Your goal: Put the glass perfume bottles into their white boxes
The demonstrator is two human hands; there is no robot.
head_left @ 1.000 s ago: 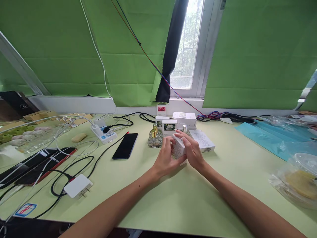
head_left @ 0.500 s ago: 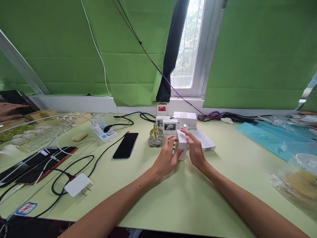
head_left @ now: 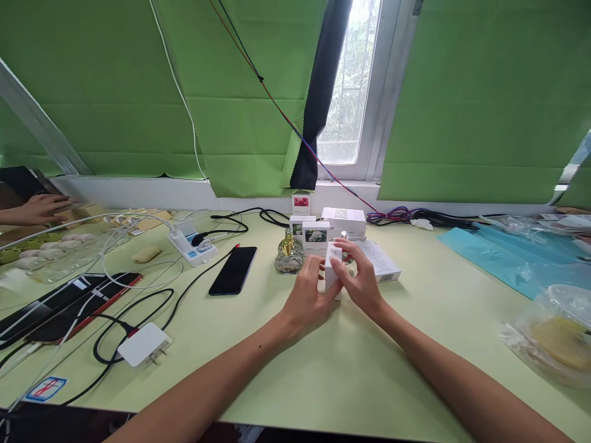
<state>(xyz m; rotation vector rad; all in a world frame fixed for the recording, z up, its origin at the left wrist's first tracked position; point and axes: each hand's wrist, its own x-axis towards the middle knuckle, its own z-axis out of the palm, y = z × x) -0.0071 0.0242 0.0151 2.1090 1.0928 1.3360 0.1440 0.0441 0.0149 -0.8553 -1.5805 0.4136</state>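
A small upright white box [head_left: 331, 278] stands between my two hands near the middle of the table. My left hand [head_left: 308, 294] is closed round its left and lower front side. The thumb and fingers of my right hand [head_left: 360, 280] grip its upper right edge. Just behind the box, the silver top of a bottle [head_left: 345, 235] shows; its body is mostly hidden by my right hand. To the left is a clear glass perfume bottle [head_left: 289, 261] with a gold neck. White boxes with flower pictures [head_left: 316, 235] are behind, and a flat white box [head_left: 379, 264] lies to the right.
A black phone [head_left: 233, 271] lies left of centre, near a power strip [head_left: 196, 249] and tangled cables. A white charger [head_left: 145, 344] sits nearer the front edge. Blue plastic sheet [head_left: 489, 255] and a bagged tub [head_left: 554, 332] are at right. Another person's hand [head_left: 44, 209] is far left.
My right hand has shifted left, with its thumb now on the box's upper front edge. The box has moved slightly left. The other person's hand at far left has moved right.
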